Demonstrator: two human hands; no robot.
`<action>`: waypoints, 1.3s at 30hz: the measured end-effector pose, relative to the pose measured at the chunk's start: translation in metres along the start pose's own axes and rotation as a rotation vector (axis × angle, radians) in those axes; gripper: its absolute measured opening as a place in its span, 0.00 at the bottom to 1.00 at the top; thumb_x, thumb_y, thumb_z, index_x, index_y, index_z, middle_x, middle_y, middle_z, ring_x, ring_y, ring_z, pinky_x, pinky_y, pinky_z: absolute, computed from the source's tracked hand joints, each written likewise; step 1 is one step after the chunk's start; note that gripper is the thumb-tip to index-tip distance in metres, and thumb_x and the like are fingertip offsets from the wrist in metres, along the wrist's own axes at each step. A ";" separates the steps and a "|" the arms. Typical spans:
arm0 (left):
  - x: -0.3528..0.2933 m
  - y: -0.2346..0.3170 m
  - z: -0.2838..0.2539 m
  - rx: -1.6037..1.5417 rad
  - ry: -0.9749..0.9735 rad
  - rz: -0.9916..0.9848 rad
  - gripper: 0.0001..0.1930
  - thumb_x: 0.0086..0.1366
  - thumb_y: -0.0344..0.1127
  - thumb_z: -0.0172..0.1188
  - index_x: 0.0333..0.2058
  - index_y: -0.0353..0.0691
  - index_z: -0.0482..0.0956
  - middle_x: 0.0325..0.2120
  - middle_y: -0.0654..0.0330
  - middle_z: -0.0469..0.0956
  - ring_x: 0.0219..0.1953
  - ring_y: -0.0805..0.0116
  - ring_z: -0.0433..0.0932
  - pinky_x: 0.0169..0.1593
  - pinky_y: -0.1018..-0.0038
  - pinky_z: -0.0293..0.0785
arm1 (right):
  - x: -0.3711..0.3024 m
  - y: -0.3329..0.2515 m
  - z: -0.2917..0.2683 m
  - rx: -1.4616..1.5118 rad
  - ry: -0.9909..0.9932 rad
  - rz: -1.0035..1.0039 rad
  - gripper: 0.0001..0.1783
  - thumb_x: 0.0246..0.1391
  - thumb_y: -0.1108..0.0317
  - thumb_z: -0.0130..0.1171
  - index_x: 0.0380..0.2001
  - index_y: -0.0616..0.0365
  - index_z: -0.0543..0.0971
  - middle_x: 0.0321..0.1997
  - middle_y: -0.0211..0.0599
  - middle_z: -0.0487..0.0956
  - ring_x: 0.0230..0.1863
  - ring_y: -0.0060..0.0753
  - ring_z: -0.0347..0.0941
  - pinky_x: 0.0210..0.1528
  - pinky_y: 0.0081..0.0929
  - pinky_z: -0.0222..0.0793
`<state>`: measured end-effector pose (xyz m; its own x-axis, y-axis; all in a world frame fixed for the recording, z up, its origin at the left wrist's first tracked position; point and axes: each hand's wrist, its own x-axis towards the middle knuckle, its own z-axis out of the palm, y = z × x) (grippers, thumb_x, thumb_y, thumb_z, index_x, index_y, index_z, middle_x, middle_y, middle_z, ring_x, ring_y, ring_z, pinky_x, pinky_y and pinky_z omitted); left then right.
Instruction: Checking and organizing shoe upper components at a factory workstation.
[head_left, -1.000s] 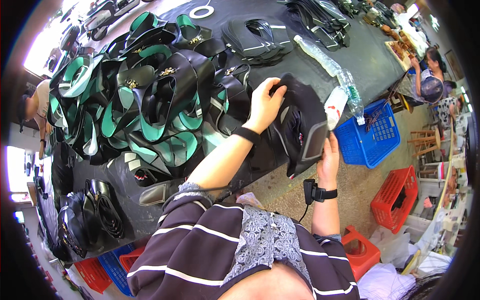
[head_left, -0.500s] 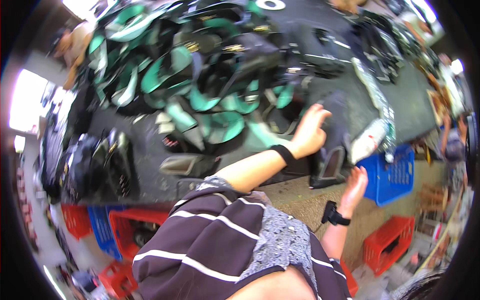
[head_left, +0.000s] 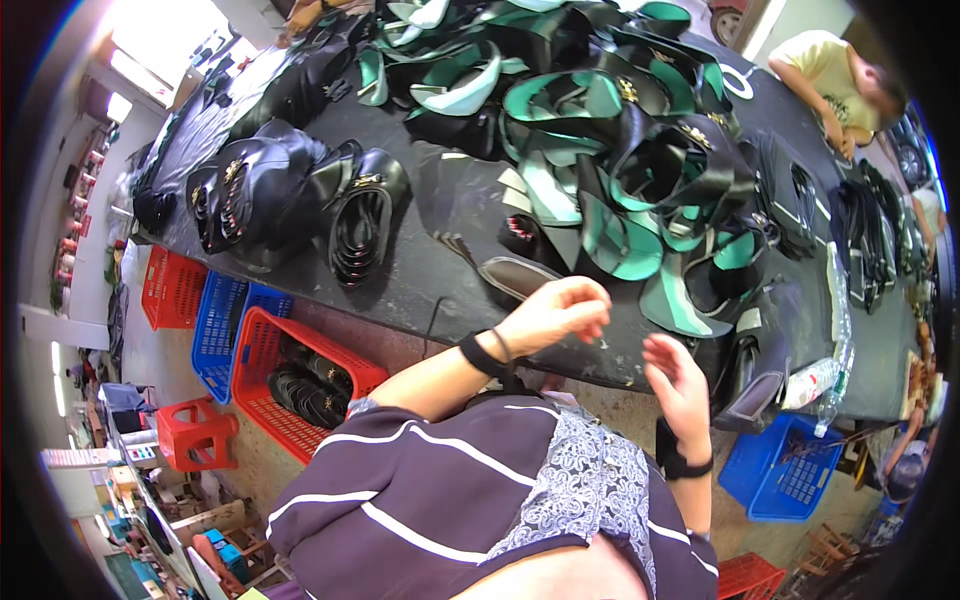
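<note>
Over the near edge of the black work table (head_left: pixel 400 290), my left hand (head_left: pixel 562 312) hovers with loosely bent fingers and nothing in it. To its right, my right hand (head_left: pixel 680 385) is raised, fingers apart, also holding nothing. Just left of my left hand lies a stack of dark, grey-lined pieces (head_left: pixel 510 277). Beyond both hands spreads a heap of curved black shoe uppers with green linings (head_left: pixel 630 245), several with gold buckles. A similar dark upper with a grey lining (head_left: pixel 752 400) sits at the table edge, right of my right hand.
Nested black uppers (head_left: pixel 365 235) stand at the left. A plastic bottle (head_left: pixel 812 382) lies near the right edge, above a blue crate (head_left: pixel 775 470). A red crate (head_left: pixel 250 385) holding black pieces and a red stool (head_left: pixel 198 435) are at lower left. Another person (head_left: pixel 835 85) is across the table.
My view has swung, so the table appears shifted. My left hand has drawn back from the grey-lined upper at the right toward my body; both hands are now close together.
</note>
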<state>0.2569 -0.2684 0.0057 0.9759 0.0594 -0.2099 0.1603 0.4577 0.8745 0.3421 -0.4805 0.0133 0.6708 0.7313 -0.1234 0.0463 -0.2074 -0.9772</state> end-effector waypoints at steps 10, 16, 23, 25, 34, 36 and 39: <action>-0.147 0.015 -0.153 0.323 0.806 0.665 0.07 0.54 0.26 0.52 0.32 0.37 0.67 0.25 0.67 0.68 0.25 0.81 0.67 0.31 0.85 0.64 | 0.103 0.005 0.146 -0.876 -0.049 -0.154 0.15 0.32 0.63 0.61 0.25 0.59 0.71 0.23 0.37 0.72 0.26 0.38 0.70 0.30 0.30 0.64; -0.159 0.031 -0.188 0.191 0.685 0.755 0.06 0.57 0.27 0.46 0.35 0.37 0.65 0.30 0.64 0.68 0.32 0.77 0.68 0.40 0.81 0.65 | 0.125 -0.006 0.194 -0.763 0.088 -0.352 0.19 0.32 0.67 0.61 0.32 0.60 0.69 0.30 0.44 0.73 0.34 0.47 0.69 0.34 0.33 0.65; -0.104 -0.025 -0.201 -0.306 0.501 0.130 0.25 0.53 0.45 0.56 0.45 0.38 0.59 0.39 0.64 0.61 0.41 0.76 0.61 0.45 0.76 0.57 | 0.085 -0.027 0.173 -1.411 0.041 -0.212 0.34 0.25 0.66 0.65 0.43 0.49 0.67 0.33 0.35 0.67 0.37 0.39 0.65 0.39 0.35 0.59; -0.083 -0.033 -0.200 -0.376 0.563 0.138 0.24 0.54 0.43 0.55 0.45 0.37 0.60 0.41 0.60 0.62 0.45 0.70 0.60 0.48 0.73 0.57 | 0.091 -0.037 0.168 -1.346 0.060 -0.378 0.35 0.22 0.61 0.67 0.42 0.50 0.68 0.41 0.37 0.64 0.44 0.39 0.60 0.44 0.36 0.55; -0.033 -0.014 -0.210 -0.764 0.740 0.086 0.28 0.51 0.39 0.57 0.47 0.30 0.58 0.39 0.58 0.66 0.44 0.66 0.62 0.47 0.71 0.61 | 0.166 0.000 0.188 -0.872 0.061 -0.558 0.25 0.32 0.67 0.61 0.39 0.60 0.68 0.36 0.42 0.67 0.39 0.44 0.62 0.43 0.36 0.58; -0.033 -0.012 -0.211 -0.751 0.721 0.091 0.24 0.51 0.38 0.57 0.44 0.34 0.61 0.34 0.62 0.67 0.40 0.69 0.64 0.45 0.72 0.61 | 0.168 -0.011 0.185 -0.848 0.103 -0.669 0.27 0.31 0.69 0.60 0.41 0.59 0.68 0.40 0.42 0.65 0.43 0.45 0.61 0.46 0.35 0.57; -0.031 -0.013 -0.209 -0.443 0.773 0.100 0.14 0.51 0.36 0.56 0.37 0.40 0.67 0.32 0.64 0.70 0.35 0.70 0.67 0.44 0.74 0.62 | 0.172 -0.017 0.178 -0.795 -0.040 -0.747 0.28 0.31 0.68 0.61 0.42 0.56 0.67 0.44 0.42 0.64 0.47 0.44 0.59 0.48 0.35 0.56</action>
<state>0.1939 -0.0912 -0.0906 0.5841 0.6251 -0.5178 -0.1479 0.7092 0.6893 0.3250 -0.2355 -0.0219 0.2509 0.8649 0.4348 0.9065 -0.0524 -0.4189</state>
